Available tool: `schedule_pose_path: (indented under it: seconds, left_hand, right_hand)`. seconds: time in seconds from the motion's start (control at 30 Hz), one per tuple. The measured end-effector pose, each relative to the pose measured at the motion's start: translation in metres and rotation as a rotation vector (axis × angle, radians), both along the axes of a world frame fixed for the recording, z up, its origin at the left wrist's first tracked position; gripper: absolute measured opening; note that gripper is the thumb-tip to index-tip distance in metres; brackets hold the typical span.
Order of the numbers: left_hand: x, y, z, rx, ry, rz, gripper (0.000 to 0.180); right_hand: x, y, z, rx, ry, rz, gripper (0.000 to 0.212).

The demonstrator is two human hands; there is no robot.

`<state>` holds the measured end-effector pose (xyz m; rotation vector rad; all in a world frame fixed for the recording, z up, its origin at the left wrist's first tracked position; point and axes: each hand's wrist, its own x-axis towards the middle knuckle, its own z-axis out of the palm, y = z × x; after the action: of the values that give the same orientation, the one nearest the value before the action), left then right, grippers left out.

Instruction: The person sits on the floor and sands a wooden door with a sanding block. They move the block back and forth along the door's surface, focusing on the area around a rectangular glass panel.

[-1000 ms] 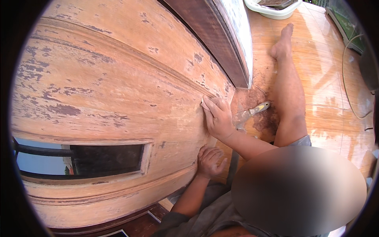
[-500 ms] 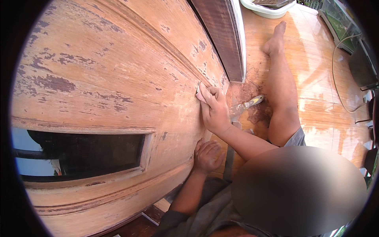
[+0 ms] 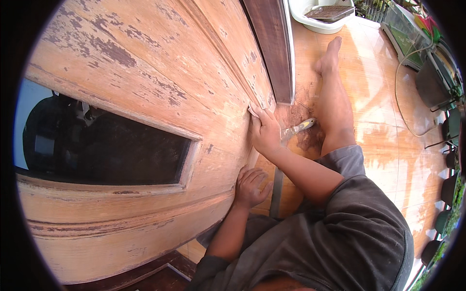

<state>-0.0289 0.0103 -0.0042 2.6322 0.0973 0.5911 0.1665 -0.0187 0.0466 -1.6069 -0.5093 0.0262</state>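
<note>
A wooden door (image 3: 213, 126), partly stripped, with patches of dark old finish, fills the left side. My right hand (image 3: 266, 136) pinches a small folded piece of sandpaper (image 3: 253, 111) and presses it against the door near a grooved moulding. Lower down, my left hand (image 3: 251, 188) rests by the door's edge, holding nothing, its fingers loosely bent and the thumb apart. A scraper (image 3: 305, 124) with a pale yellowish handle lies on the floor beyond my right wrist.
The door has a dark glass pane (image 3: 121, 145). Beside it stands a dark door frame (image 3: 272, 43). My bare leg (image 3: 335, 102) stretches over the tiled floor, where reddish dust (image 3: 308, 138) lies. A white basin (image 3: 323, 26) and several plant pots (image 3: 449, 189) stand farther off.
The view has shifted, so the door's pane appears higher and tilted. My right hand stays at the moulding with the sandpaper, its fingers now straighter. My left hand has barely moved.
</note>
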Motion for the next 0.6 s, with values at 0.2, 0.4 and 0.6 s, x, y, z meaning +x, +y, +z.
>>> schedule_pose_path:
  seconds: [0.2, 0.4, 0.6]
  left_hand:
    - [0.001, -0.003, -0.003, 0.023, 0.022, 0.015, 0.025]
    - [0.003, 0.0, 0.0, 0.02, 0.021, 0.015, 0.024]
    - [0.002, -0.004, 0.0, 0.052, 0.043, 0.008, 0.024]
  right_hand:
    - [0.004, -0.003, -0.019, -0.131, -0.003, 0.002, 0.033]
    - [0.005, 0.0, -0.007, -0.092, 0.008, -0.017, 0.03]
    - [0.013, -0.005, -0.009, -0.255, 0.131, 0.057, 0.032]
